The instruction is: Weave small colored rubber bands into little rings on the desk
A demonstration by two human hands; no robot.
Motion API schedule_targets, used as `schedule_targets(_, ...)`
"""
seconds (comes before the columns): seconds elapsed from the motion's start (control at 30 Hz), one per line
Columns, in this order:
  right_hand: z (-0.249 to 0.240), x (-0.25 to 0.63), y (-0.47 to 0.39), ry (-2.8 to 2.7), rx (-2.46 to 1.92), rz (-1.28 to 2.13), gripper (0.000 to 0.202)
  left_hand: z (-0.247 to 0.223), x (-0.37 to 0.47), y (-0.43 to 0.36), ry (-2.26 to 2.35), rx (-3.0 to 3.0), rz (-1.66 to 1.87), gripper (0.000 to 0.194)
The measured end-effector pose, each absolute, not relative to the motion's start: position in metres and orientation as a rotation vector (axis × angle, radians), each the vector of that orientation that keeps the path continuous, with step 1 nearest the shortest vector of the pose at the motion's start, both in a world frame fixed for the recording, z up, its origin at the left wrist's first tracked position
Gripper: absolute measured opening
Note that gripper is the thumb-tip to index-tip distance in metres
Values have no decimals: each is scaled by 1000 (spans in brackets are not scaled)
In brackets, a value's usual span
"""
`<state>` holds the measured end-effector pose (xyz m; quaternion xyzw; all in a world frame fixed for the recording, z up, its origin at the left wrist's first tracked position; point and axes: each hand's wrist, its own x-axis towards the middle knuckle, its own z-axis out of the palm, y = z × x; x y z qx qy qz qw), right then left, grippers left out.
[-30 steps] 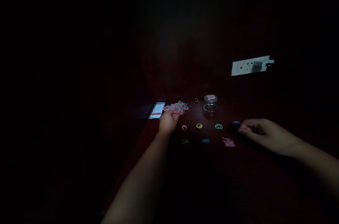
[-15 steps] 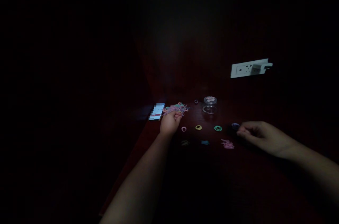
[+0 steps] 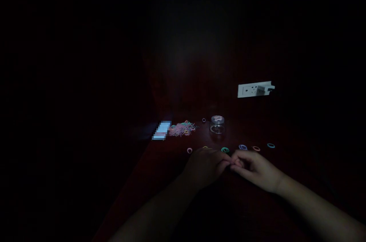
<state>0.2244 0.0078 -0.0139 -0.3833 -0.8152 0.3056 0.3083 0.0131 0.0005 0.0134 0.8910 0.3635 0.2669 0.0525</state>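
Note:
My left hand (image 3: 206, 166) and my right hand (image 3: 256, 169) meet at the fingertips above the dark red table. Both are pinched closed; what is between them is too small and dim to name. Just behind them runs a row of small bands: pink (image 3: 189, 150), yellow, mostly hidden by my left hand, green (image 3: 225, 150), purple (image 3: 243, 147), orange (image 3: 256, 148) and blue (image 3: 271, 145). A tangled heap of coloured bands (image 3: 183, 129) lies farther back on the left.
A lit phone (image 3: 161, 130) lies left of the heap. Behind the row stands a clear lidded jar (image 3: 217, 125), with a small dark ring (image 3: 204, 120) beside it. A socket panel (image 3: 254, 89) with a plug is on the wall.
My left hand has left the heap and come right, towards me. My right hand has moved left from the purple bands to meet it. The view has shifted, uncovering the orange and blue bands.

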Motion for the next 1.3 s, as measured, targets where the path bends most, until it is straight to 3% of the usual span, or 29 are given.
schedule_targets(0.7, -12, 230, 7, -2164, -1018, 789, 32, 13, 15, 0, 1098, 2675, 819, 15)
schedule_targets(0.9, -15, 230, 9, -2168, -1004, 774, 30, 16, 13, -3, 1073, 2596, 939, 23)
schedule_targets(1.3, -16, 229, 9, -2136, -989, 780, 24, 17, 12, -3, 1052, 2599, 899, 20)
